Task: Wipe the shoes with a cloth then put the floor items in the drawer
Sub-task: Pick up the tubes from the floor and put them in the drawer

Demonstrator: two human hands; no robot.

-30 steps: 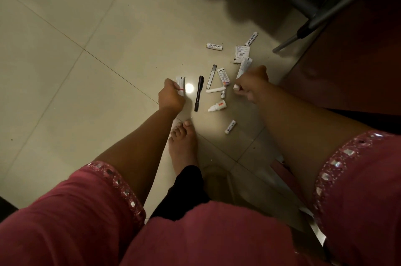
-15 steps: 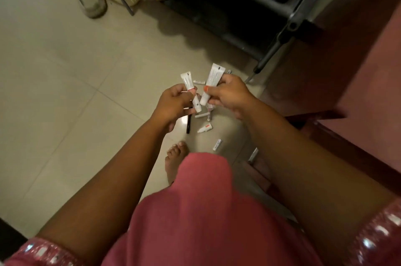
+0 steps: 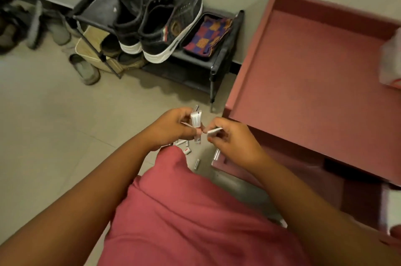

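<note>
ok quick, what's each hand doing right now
Left hand: closed around a white tube, held upright.
Right hand: pinching a small white item at its fingertips; what it is cannot be told.

I see both bare forearms reaching forward and down from the bottom corners of the view, converging near the middle. My left hand (image 3: 171, 127) is raised with its fingers curled round a small white tube (image 3: 196, 120), which stands roughly upright above the knuckles. My right hand (image 3: 233, 138) sits just beside it, knuckles up, thumb and fingers pinching a second white tube (image 3: 214, 130) that points toward the left hand.
</note>
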